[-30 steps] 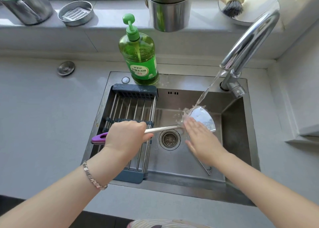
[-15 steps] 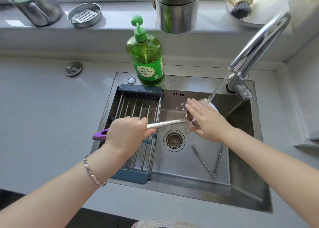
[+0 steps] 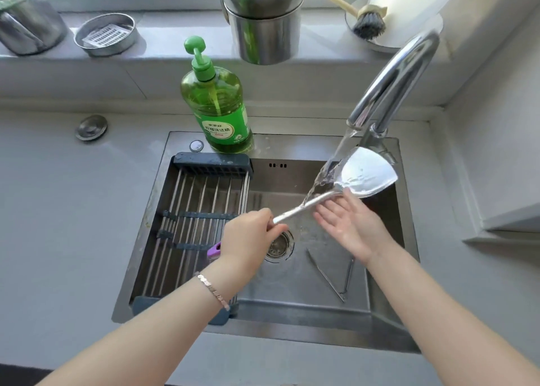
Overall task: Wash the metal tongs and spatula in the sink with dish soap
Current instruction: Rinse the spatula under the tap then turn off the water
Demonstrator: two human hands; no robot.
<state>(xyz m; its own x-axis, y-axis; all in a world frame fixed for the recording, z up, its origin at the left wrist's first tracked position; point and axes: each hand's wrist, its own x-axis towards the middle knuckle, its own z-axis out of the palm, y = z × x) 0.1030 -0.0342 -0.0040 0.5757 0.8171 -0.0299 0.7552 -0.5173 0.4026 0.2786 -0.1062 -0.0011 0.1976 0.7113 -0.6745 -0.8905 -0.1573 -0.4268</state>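
While tap water hits it, spatula is held over sink.
Curled left hand fingers grip handle; right hand flat, fingers together, touching blade neck; tongs on basin floor, 4 o'clock from drain.

Both forearms bare. L wrist w/ thin rose-gold bracelet, small flat links, approx. hexagonal.

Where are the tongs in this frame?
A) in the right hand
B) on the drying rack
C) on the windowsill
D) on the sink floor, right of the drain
D: the tongs lie on the sink floor, right of the drain; the left hand grips the spatula.
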